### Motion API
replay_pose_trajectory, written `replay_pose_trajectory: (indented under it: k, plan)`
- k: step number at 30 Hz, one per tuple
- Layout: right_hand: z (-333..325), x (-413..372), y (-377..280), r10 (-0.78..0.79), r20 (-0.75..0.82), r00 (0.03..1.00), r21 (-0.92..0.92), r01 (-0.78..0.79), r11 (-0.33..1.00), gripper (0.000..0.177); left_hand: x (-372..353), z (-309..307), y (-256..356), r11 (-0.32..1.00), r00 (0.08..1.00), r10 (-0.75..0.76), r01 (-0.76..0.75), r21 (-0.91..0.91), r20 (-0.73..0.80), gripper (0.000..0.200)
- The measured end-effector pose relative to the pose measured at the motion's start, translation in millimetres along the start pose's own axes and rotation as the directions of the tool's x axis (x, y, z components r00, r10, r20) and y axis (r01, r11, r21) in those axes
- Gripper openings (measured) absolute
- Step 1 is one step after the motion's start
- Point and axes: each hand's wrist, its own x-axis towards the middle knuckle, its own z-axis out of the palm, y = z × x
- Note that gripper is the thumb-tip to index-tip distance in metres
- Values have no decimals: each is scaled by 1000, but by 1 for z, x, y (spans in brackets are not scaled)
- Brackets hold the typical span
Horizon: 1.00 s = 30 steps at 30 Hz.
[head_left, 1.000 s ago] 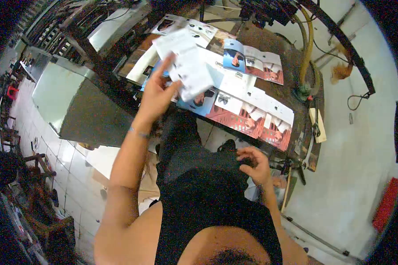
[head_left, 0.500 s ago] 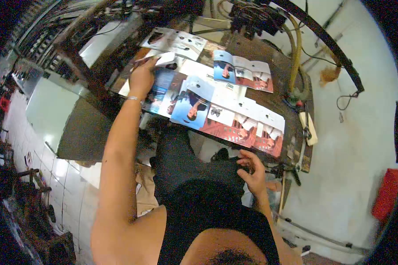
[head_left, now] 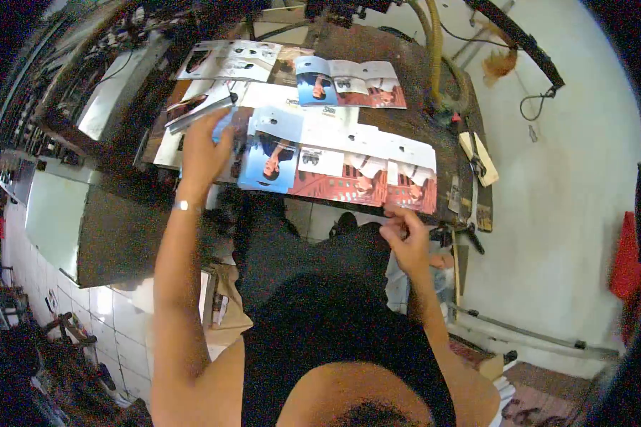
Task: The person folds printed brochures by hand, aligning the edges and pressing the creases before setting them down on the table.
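My left hand [head_left: 205, 153] is at the left part of the table, its fingers closed on the edge of a printed sheet [head_left: 201, 115] that is tilted up from the sheets under it. To its right, overlapping printed sheets [head_left: 327, 188] with blue and red pictures run along the table's front edge. My right hand [head_left: 407, 242] hovers by that edge, just below the right end of the row, fingers loosely bent and apart with nothing visible in them.
Further back on the wooden table [head_left: 434, 132] lie another blue-and-red printed sheet [head_left: 349, 84] and more white printed sheets [head_left: 231, 60]. A wrench [head_left: 475, 181] rests at the right edge beside a cream-coloured block [head_left: 481, 156]. A yellowish hose [head_left: 436, 57] comes down at the back right. Machinery stands at left.
My left hand has moved left and a little towards me, with the printed sheet in it. My right hand stays by the front edge and has risen slightly. The view has shifted.
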Motion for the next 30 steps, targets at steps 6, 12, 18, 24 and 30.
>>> replay_pose_trajectory:
  k: [6,12,18,24,30]
  plan:
    - [-11,30,6,-190,-129,973,-271,150,951,42,-34,4,61,970,977,55,-101,223,204,51]
    - [-9,42,16,-162,-102,981,-434,102,895,49,-55,19,52,902,970,41,-140,409,241,72]
    - [6,56,29,-151,-114,982,-667,37,744,56,-58,27,53,894,980,-14,-77,442,199,77]
    - [14,60,22,-103,-126,987,-661,-6,750,57,-56,28,54,923,985,-19,-49,383,173,74]
    - [20,59,36,-179,-148,973,-683,31,729,56,-56,31,57,924,993,-17,-30,382,118,68]
